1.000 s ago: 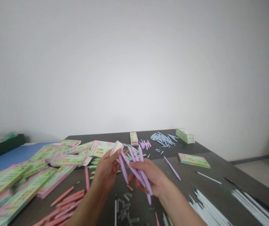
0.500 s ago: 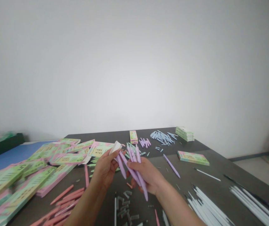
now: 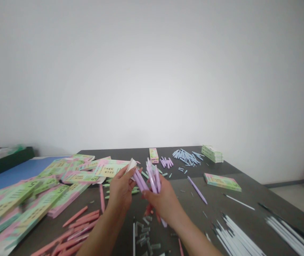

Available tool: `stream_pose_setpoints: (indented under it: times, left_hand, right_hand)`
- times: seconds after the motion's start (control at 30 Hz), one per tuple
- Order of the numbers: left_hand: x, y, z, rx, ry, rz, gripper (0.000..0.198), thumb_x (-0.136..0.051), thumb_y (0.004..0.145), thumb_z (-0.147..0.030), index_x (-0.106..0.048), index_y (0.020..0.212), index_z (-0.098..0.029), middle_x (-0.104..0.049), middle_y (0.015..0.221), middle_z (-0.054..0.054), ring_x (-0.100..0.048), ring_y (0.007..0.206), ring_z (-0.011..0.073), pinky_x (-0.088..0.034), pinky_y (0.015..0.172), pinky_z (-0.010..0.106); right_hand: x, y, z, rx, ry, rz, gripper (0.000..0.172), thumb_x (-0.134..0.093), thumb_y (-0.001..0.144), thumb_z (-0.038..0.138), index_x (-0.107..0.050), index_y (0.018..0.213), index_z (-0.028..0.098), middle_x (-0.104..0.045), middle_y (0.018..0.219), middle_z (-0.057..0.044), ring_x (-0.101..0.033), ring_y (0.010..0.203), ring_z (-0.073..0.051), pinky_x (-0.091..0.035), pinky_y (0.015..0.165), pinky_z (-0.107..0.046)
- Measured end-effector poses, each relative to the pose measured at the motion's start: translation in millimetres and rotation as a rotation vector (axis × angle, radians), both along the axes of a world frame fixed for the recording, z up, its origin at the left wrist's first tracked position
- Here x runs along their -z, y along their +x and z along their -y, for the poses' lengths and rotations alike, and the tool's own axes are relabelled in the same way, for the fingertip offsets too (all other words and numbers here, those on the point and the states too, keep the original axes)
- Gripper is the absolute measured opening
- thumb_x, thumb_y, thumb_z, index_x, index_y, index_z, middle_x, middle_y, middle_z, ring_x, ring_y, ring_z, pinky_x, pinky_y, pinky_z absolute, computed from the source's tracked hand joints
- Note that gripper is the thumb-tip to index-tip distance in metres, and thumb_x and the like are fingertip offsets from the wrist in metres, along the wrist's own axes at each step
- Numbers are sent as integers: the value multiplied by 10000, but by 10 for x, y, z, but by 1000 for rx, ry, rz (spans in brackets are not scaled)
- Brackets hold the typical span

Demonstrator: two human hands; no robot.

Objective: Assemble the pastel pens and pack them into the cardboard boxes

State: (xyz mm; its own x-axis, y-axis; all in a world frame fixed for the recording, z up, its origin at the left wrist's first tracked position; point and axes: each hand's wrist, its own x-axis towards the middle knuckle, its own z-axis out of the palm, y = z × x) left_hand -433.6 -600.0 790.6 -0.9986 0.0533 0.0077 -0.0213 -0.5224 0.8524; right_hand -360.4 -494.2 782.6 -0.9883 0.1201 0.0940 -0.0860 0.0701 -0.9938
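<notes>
My right hand [image 3: 163, 203] is closed round a bunch of purple pens [image 3: 152, 179], their tips pointing up and away. My left hand [image 3: 120, 190] grips a small white box end [image 3: 131, 165], open towards the pens, with one purple pen resting against it. Both hands hover close together over the dark table [image 3: 248, 192], above a scatter of small grey pen parts [image 3: 144, 236].
Green-and-pink flat cartons [image 3: 48, 193] are heaped at the left, with pink pens [image 3: 72, 231] in front. White refills [image 3: 237, 238] lie at the right. Blue pen parts [image 3: 186, 158], loose purple parts [image 3: 166, 162], a lone purple pen [image 3: 197, 190] and more cartons [image 3: 221, 181] lie farther back.
My right hand has gathered the splayed purple pens into a tighter, more upright bunch and drawn them closer to the white box in my left hand.
</notes>
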Motion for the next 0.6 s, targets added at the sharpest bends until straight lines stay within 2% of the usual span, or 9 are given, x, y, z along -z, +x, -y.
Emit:
stream_pose_setpoints:
  times: [0.2, 0.33, 0.47, 0.6]
  left_hand:
    - [20, -52, 49, 213, -91, 30, 165, -591, 753, -123, -607, 913, -160, -677, 687, 28, -663, 626, 171, -539, 573, 263]
    - [3, -34, 73, 364, -180, 21, 144, -652, 718, -176, -634, 841, -102, -685, 695, 76, -656, 603, 184, -549, 580, 293]
    - [7, 57, -3, 440, -225, -4, 162, -702, 674, -199, -651, 757, -68, -683, 672, 96, -624, 537, 157, -535, 511, 251]
    - [43, 144, -117, 446, -220, -24, 149, -712, 659, -175, -654, 740, -65, -658, 611, 65, -570, 453, 110, -484, 414, 188]
  right_hand:
    - [-116, 10, -187, -94, -37, 73, 341, -586, 687, 220, -520, 1015, 153, -662, 655, -11, -521, 321, -109, -288, 242, -159]
    - [-188, 28, -309, -157, -39, 126, 356, -610, 662, 210, -571, 1008, 137, -677, 661, -29, -525, 322, -106, -276, 237, -152]
    - [-181, -1, -322, -132, -55, 149, 305, -616, 632, 191, -567, 925, 124, -664, 613, -24, -502, 301, -93, -264, 238, -139]
    - [-128, -34, -311, -109, -124, 92, 384, -657, 613, 230, -510, 957, 143, -628, 558, 20, -469, 290, -82, -271, 240, -134]
